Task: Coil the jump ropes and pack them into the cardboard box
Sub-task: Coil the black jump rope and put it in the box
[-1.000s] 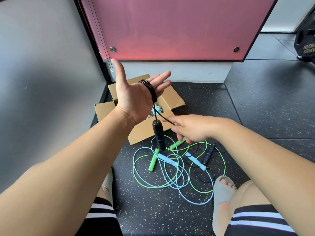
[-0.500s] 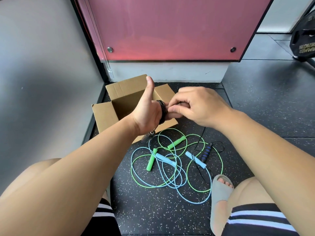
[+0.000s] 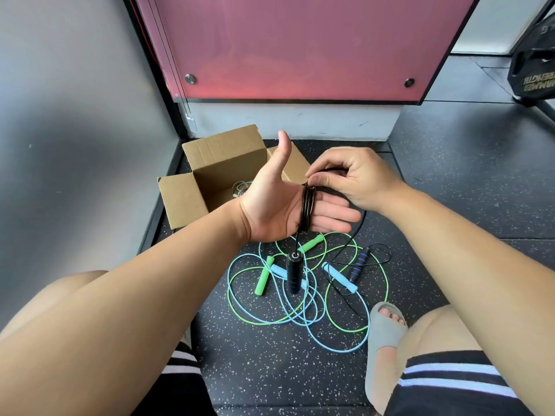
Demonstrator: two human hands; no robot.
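Observation:
My left hand (image 3: 279, 205) is held flat, palm up, thumb raised, with several turns of the black jump rope (image 3: 308, 209) wound around its fingers. One black handle (image 3: 293, 276) dangles below the palm. My right hand (image 3: 351, 178) pinches the black cord at the top of the coil, and the slack runs down to the floor toward the other black handle with blue rings (image 3: 357, 265). The open cardboard box (image 3: 183, 199) stands behind my left hand, with a light coiled rope (image 3: 240, 187) inside. A green rope (image 3: 264, 277) and a light-blue rope (image 3: 339, 277) lie tangled on the floor.
A grey wall runs along the left and a pink panel (image 3: 300, 46) stands behind the box. A black weight plate (image 3: 531, 67) is at the far right. My knees and a grey sandal (image 3: 384, 331) are at the bottom, on the black speckled floor.
My left hand went from fingers-up to palm-up and lower, in front of the box. My right hand rose from below the palm to the top of the coil, adding cord.

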